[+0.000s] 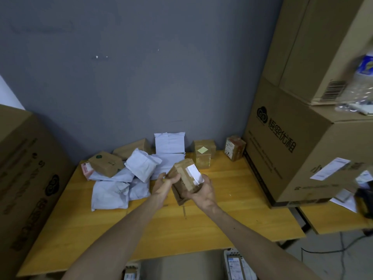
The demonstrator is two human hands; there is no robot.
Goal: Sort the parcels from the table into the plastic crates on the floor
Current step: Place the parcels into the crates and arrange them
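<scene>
Two hands hold one brown cardboard box [182, 179] just above the table [232, 199], near its middle. The fingers of the left hand [164, 183] curl round the box's left edge. The right hand [202, 194] cups its lower right corner from beneath, and most of its fingers are hidden behind the card, so whether they are spread cannot be told. The box is oblong and tilted, shiny with clear tape, and bears a white paper label [194, 174] on its upper face. The tabletop is smooth yellow wood with visible plank seams. Just left of the hands lies a heap of soft, crumpled white mailers [113, 190], with a squat brown carton [106, 163] perched on top and a pink packet [85, 168] poking out at the far left edge. Behind the heap, another flat mailer [169, 143] leans upright against the matte grey wall [141, 57]. Beside it stands a tape-wrapped cube [203, 154] with a pale yellow sticker, and further right a small labelled parcel [235, 147]. Large corrugated cartons flank the table: one on the left [26, 178] and a stack on the right [302, 148] printed with black characters. A blurred clear plastic bottle [361, 77] stands on that stack. At the bottom edge the pale rim of a crate [230, 254] shows on the floor below the table's near side, with printed packets inside.
</scene>
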